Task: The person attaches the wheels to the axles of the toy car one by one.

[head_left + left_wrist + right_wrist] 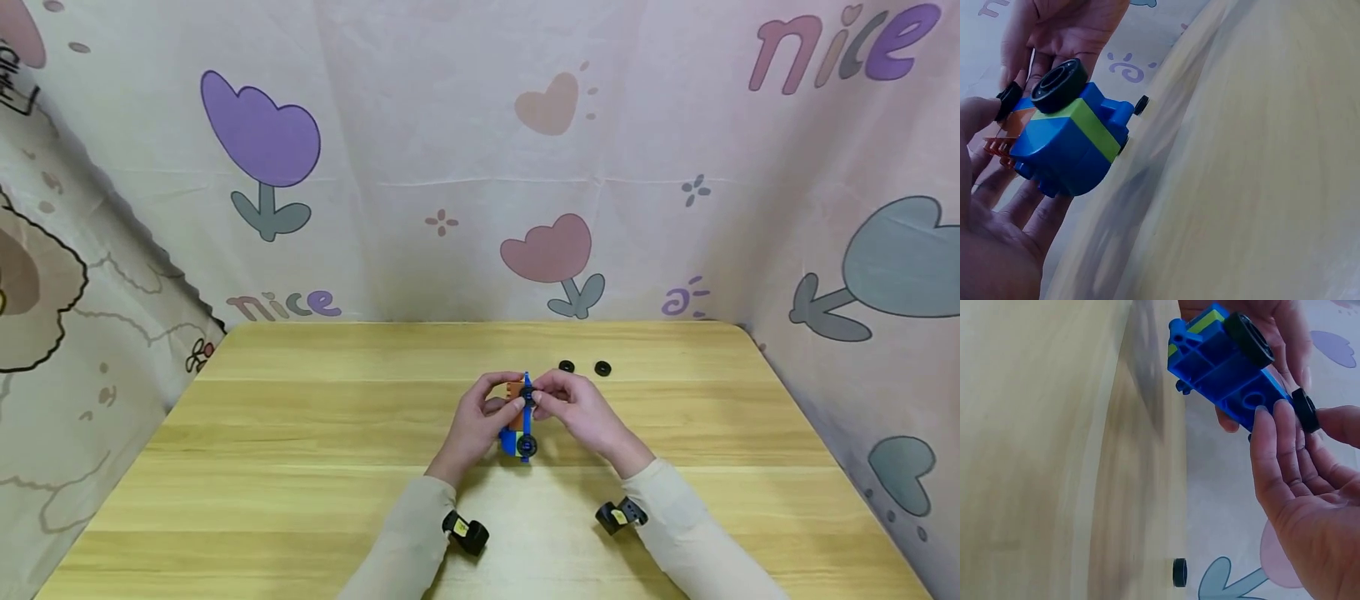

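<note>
The toy car [511, 442] is gripped by left hand [474, 422] and right hand [588, 414], fingers curled; its wheel [1304, 409], seemingly being fitted, should be pressed on.

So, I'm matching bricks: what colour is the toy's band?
Lime green band, clearest in the left wrist view.

From where I stand, it's a small tabletop corner screened with cloth, home or studio I can't tell, pale fabric hangings [420, 108] printed with cartoon flowers [270, 137] enclosing the left, right and far sides of a rounded-corner, yellowish wood-grain table [262, 467].
</note>
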The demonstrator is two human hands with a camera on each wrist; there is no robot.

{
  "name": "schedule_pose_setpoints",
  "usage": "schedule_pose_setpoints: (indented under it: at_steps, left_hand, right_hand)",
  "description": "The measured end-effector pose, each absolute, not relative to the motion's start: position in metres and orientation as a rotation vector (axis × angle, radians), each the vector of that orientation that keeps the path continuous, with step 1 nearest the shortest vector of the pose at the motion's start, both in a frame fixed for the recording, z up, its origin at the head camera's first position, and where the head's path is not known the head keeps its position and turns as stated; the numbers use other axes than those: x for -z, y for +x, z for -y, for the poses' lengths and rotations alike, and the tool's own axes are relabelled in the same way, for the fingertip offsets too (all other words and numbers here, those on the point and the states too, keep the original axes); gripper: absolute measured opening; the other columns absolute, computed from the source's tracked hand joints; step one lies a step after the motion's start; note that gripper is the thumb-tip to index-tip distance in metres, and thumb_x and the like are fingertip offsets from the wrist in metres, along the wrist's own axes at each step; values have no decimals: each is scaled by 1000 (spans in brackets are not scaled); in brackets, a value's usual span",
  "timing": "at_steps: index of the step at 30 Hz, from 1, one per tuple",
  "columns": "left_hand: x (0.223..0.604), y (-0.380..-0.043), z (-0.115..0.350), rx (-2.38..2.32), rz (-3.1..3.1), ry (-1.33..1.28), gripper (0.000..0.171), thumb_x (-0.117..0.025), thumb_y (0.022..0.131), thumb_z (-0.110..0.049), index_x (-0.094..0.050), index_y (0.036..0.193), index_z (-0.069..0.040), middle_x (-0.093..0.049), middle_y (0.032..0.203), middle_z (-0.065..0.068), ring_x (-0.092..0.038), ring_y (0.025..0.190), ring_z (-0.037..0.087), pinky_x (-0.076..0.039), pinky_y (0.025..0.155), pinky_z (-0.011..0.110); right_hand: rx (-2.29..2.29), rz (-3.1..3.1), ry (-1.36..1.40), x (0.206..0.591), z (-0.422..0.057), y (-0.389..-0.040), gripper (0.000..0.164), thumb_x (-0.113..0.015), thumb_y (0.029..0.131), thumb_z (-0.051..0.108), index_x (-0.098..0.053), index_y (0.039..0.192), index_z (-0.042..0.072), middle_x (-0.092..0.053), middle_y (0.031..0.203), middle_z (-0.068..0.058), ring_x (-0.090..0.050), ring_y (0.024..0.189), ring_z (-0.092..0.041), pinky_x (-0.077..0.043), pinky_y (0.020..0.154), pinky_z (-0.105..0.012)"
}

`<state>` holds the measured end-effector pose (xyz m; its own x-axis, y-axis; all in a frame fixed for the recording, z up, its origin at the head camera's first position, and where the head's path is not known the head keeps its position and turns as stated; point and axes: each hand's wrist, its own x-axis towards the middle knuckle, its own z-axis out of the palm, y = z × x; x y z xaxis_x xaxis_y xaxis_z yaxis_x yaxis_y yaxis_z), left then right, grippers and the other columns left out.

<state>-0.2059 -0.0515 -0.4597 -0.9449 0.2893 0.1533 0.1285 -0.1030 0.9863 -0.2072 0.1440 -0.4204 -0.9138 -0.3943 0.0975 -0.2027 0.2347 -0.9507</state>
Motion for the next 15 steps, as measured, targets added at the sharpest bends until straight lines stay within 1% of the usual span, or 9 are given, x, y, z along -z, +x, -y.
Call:
schedule_pose_setpoints:
  at_steps: [3, 7, 9, 11, 14, 15]
  left_hand:
    - [459, -206, 51, -2187, -2049, 436, 48, -68, 94, -16, -48, 136, -6, -53, 133, 14, -64, 107, 31, -54, 85, 40]
    - [459, -205, 53, -2175, -2072, 391, 54, -73, 90, -10, -48, 136, -1, -55, 131, 15, -61, 109, 30, -51, 90, 37]
    - [460, -205, 54, -2165, -2085, 405, 53, -74, 88, -6, -49, 135, 1, -58, 127, 16, -60, 110, 30, -49, 95, 38]
    - [460, -205, 55, -2158, -2104, 434, 51, -74, 87, -5, -51, 133, 2, -61, 125, 16, -59, 112, 29, -47, 98, 38]
    - [459, -206, 56, -2154, -2117, 463, 46, -73, 88, -5, -55, 129, 2, -63, 121, 15, -60, 110, 28, -47, 97, 38]
    - [458, -206, 56, -2148, -2117, 455, 44, -73, 88, -5, -56, 129, 1, -63, 121, 15, -60, 111, 28, -48, 96, 38]
  right_hand:
    - [1783, -2323, -563, 420, -146, -205, 19, -57, 100, 9, -60, 110, -7, -66, 98, -16, -67, 87, -37, -55, 82, -41]
    - [1817, -2301, -551, 419, -148, -203, 19, -58, 99, 8, -59, 111, -8, -65, 98, -17, -66, 87, -35, -55, 81, -38]
    - [1834, -2291, -538, 418, -149, -202, 19, -58, 99, 7, -59, 110, -8, -65, 98, -18, -66, 86, -34, -56, 80, -39]
    - [1852, -2273, -528, 419, -150, -202, 18, -58, 99, 7, -58, 110, -8, -64, 98, -22, -65, 87, -37, -56, 79, -41]
    - [1865, -2260, -522, 419, -152, -203, 18, -59, 98, 7, -58, 108, -8, -62, 99, -28, -63, 89, -45, -56, 78, -43]
    - [1858, -2277, -522, 419, -153, -203, 17, -60, 98, 7, -58, 107, -7, -62, 99, -28, -63, 88, -45, -56, 78, -44]
